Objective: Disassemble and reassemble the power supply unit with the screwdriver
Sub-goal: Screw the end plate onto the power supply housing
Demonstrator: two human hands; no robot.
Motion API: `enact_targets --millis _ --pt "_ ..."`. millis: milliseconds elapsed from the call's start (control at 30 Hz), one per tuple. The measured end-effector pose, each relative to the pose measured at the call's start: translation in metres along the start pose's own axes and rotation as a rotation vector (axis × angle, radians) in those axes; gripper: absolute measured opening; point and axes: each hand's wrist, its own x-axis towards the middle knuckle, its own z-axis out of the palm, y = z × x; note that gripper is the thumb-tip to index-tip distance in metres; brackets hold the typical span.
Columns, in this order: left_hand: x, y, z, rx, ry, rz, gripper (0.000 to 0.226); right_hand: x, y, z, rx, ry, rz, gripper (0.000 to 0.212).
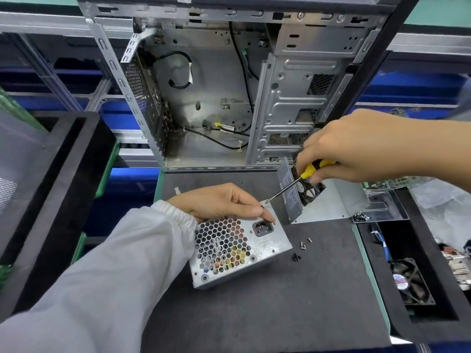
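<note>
Dark grey matting covers the table [267,314], and behind it an opened computer case [216,98] stands with its bare metal interior and black cables facing the viewer. One power supply unit [239,250] sits near the middle of the mat, its honeycomb vent and power socket turned upward and toward the camera. The left hand [224,202], in a white sleeve [114,263], rests on the unit's top edge; thumb and forefinger are pinched together on what looks like one small dark screw, just above the socket. The right hand [362,146] is curled round the yellow and black handle of a single screwdriver [293,184], whose shaft slants down and left so that its tip lies just beside the left fingertips.

One bent metal cover [328,200] lies to the right of the unit, apart from it, with one black fan [309,191] standing against its upright wall, partly hidden behind the screwdriver shaft. About five loose screws [302,247] lie on the mat just right of the unit: three silver, and two dark ones nearer the viewer. A further heap of dark screws [360,217] lies at the cover's right corner. On the right, a black tray [433,324] holds a second fan [411,284] and blue wires. A large black bin [51,187] stands at the left.
</note>
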Motion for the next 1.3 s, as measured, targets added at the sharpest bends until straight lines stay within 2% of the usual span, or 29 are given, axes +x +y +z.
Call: enact_targets --millis 200,433,833,1067,1300 --pt "0.001 -0.001 -0.001 -0.042 -0.007 -0.013 0.025 -0.001 0.004 0.006 0.102 0.029 -0.003 0.017" --pt "0.001 0.001 0.0 -0.032 0.015 -0.015 0.026 -0.002 0.004 0.006 0.111 0.041 -0.017 0.017" --pt "0.001 0.002 0.001 -0.028 0.029 -0.024 0.022 0.002 -0.005 -0.003 -0.011 0.032 -0.004 0.02" --pt "0.001 0.004 0.002 -0.061 0.024 -0.018 0.023 0.002 -0.022 -0.008 -0.076 -0.001 -0.027 0.013" --pt "0.0 0.003 0.001 -0.094 0.002 -0.032 0.021 -0.007 -0.012 -0.023 -0.059 0.026 0.076 0.019"
